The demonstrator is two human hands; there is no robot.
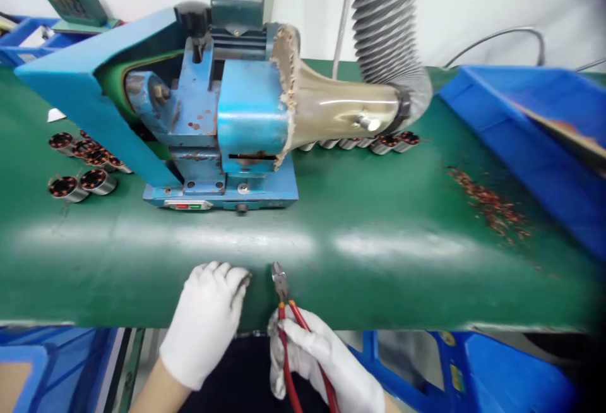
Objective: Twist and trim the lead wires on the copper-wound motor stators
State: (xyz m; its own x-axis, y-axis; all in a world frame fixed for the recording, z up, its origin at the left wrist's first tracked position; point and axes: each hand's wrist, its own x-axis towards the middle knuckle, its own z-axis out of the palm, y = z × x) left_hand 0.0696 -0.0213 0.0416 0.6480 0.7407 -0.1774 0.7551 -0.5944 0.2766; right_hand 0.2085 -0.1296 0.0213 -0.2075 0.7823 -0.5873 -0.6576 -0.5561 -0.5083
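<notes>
Diagonal cutting pliers (281, 285) with red handles point up and away over the front of the green work surface. My right hand (312, 350), in a white glove, is wrapped round their handles. The cutter jaws look closed or nearly so, with no wire between them. To their left, my left hand (206, 318), also white-gloved, rests at the front edge with its fingers curled in. Dark smudges mark its fingertips. Whatever its fingers might hold is hidden from view. A small gap separates the hand from the pliers.
Behind my hands stands a blue machine (255, 103) with a clear hood and a grey hose (388, 21). Copper-wound metal cores (69, 189) sit left, more (386, 143) behind. Copper scraps (490, 201) lie near a blue bin (534, 122). A blue stool (511, 369) is below.
</notes>
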